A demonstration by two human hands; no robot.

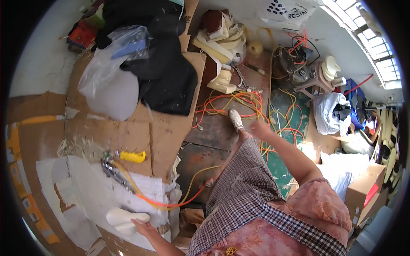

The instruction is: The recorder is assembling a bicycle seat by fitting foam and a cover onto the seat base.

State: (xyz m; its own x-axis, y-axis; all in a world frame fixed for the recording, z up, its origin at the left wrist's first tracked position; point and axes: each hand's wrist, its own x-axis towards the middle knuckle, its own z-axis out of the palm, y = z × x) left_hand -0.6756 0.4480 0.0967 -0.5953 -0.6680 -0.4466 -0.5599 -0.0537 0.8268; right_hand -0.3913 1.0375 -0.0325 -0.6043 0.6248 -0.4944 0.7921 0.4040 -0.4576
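My left hand [143, 227] grips the near end of a smooth white moulded piece [121, 217] with rounded lobes, at the table's front edge. The piece rests on or just above white sheets [139, 196]; which one I cannot tell. Beyond it lies a metal tool [115, 173] joined to an orange and yellow hose [171, 207], close to a yellow handle [133, 157]. My right hand [259, 129] hangs over the floor on the right, away from the table. It is blurred, its fingers are unclear, and no object shows in it.
Cardboard [166, 149] covers the table, with black cloth [171, 81] and a clear plastic bag [98, 68] farther back. Tangled orange and yellow hoses [239, 100] lie on the floor near my foot. A stool [318, 81], a white bag [331, 115] and a cardboard box [361, 190] stand right.
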